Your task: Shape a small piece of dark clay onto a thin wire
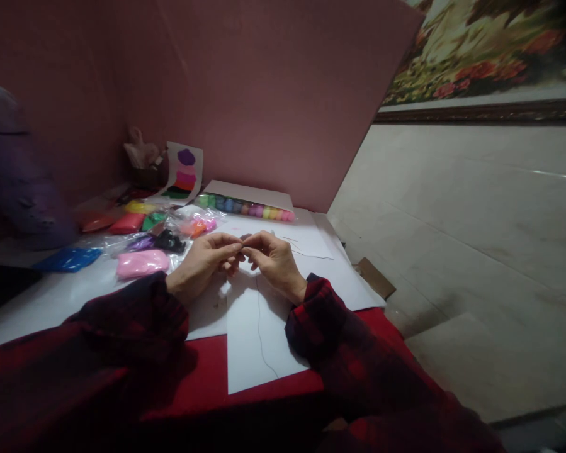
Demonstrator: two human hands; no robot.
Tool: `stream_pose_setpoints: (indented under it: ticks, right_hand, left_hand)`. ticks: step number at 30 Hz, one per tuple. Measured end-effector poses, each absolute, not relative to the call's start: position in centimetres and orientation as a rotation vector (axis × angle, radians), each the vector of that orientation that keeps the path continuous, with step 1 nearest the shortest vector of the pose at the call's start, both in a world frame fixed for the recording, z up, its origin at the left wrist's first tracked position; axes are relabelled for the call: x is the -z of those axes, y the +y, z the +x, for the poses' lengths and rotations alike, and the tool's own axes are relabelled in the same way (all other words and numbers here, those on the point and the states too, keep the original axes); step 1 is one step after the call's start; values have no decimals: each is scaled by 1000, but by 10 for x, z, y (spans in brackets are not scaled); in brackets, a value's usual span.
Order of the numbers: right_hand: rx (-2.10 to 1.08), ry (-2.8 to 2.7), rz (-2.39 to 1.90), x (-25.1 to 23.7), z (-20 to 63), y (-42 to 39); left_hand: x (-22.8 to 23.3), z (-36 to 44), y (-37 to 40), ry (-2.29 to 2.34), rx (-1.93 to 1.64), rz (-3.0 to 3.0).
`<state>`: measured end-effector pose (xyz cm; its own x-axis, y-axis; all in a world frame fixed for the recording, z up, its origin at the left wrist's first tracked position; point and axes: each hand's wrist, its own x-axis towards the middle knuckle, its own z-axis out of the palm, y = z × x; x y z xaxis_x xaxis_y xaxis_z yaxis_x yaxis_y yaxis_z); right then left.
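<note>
My left hand (pixel 213 257) and my right hand (pixel 274 263) meet fingertip to fingertip above a white sheet of paper (pixel 245 352). On both hands, thumb and forefinger are pinched together. Whatever sits between the fingertips is too small and hidden to name. Just behind them a dull purple patch (pixel 250 237) shows in part. A thin dark wavy line (pixel 260 327) runs down the sheet from below my hands; whether it is drawn or a thread, I cannot tell. Left of my left hand lies a pink clay packet (pixel 142 263).
Several bagged colours, including a blue packet (pixel 70 258) and a red packet (pixel 126 223), cover the left side. Behind stand a tray of coloured pieces (pixel 249 207) and a propped picture card (pixel 186 170). A large purple bottle-like object (pixel 25 182) is far left.
</note>
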<state>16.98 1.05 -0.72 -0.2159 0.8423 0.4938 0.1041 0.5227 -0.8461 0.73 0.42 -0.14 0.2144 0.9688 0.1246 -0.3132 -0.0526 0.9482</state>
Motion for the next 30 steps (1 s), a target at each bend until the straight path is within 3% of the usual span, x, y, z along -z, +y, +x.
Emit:
stream_pose_setpoints:
  ticks: [13,30]
  right_hand:
    - [-736,-1667,-884,5,170,10]
    - [-961,-1589,-829,7,169,15]
  left_hand:
    - [1,10,7,890,-1348,1202]
    - [4,4,7,789,-1269,1134]
